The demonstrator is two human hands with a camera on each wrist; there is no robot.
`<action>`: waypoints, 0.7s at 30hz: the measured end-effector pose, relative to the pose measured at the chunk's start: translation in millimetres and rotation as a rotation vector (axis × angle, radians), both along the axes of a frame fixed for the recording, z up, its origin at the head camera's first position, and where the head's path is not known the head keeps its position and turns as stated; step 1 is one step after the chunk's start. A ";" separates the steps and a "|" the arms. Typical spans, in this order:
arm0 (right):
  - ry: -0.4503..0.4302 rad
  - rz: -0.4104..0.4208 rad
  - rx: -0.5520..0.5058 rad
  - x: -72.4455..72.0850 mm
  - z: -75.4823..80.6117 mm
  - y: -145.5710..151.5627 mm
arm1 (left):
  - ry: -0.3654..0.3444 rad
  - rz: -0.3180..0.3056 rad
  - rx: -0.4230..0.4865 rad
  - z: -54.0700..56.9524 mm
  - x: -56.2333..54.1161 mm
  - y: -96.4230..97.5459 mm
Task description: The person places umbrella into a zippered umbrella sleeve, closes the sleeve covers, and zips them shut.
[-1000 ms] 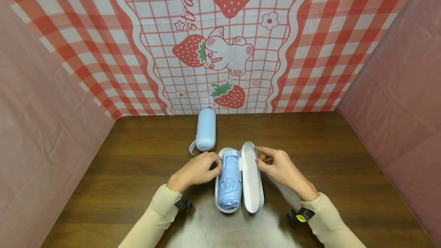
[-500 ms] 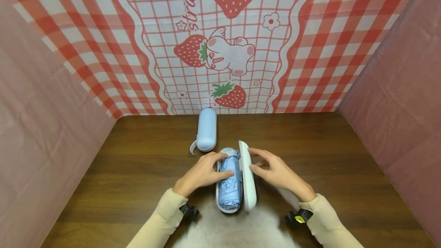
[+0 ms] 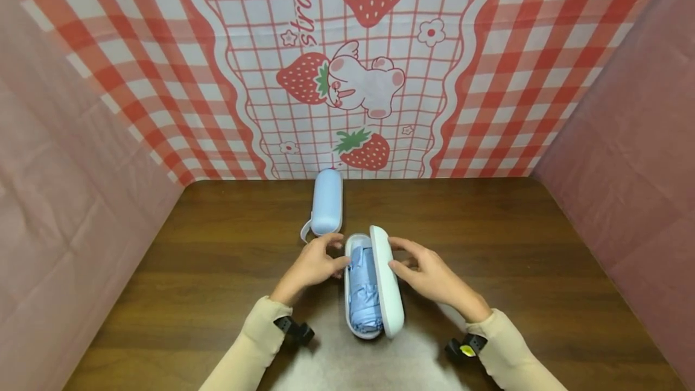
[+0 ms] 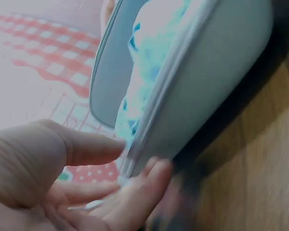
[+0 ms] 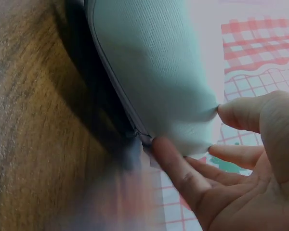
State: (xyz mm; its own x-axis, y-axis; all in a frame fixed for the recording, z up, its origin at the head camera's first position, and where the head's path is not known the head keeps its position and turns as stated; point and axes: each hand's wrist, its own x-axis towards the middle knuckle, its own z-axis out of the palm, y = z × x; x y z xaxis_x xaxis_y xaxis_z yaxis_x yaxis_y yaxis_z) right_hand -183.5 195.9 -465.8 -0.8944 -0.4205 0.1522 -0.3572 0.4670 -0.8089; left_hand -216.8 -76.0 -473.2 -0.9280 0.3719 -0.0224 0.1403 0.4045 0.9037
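A pale mint zip case lies partly open on the table, its lid tilted over the right side of the base. Inside rests a folded light-blue umbrella, also visible over the rim in the left wrist view. My left hand holds the base's left edge near its far end, thumb at the rim and fingers along the outside. On the other side my right hand presses the lid's outer face with thumb and fingertips. In the right wrist view, one finger sits by the zipper edge of the lid.
A closed light-blue case with a strap loop lies behind the left hand, close to the back wall. Strawberry-patterned cloth hangs behind the brown wooden table, with pink cloth at both sides.
The lid has swung from lying open at the right up and leftward over the base, pushed by my right hand. My left hand reached over the umbrella, then drew back to the base's rim.
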 end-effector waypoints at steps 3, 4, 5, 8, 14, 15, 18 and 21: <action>-0.012 0.006 -0.023 0.7 -0.1 -1.2 | -0.193 -0.005 0.129 -2.1 -2.2 -4.2; -0.021 0.014 -0.034 1.0 0.1 -1.8 | -0.240 -0.016 0.165 -2.5 -2.8 -5.1; -0.031 0.026 -0.046 1.2 0.3 -2.4 | -0.271 -0.034 0.188 -2.6 -3.5 -6.2; -0.049 0.076 -0.074 2.1 0.3 -3.7 | -0.313 -0.070 0.231 -2.5 -5.5 -7.3; -0.050 0.156 -0.083 3.3 -2.9 -5.3 | -0.339 -0.093 0.237 -1.7 -7.0 -7.1; -0.047 0.159 -0.079 3.2 -3.6 -5.8 | -0.339 -0.098 0.233 -1.8 -7.0 -7.1; -0.028 0.169 -0.065 2.2 -6.2 -7.8 | -0.359 -0.094 0.232 -0.9 -7.1 -7.5; -0.014 0.177 -0.052 1.0 -9.0 -9.5 | -0.372 -0.097 0.241 -0.2 -6.8 -8.4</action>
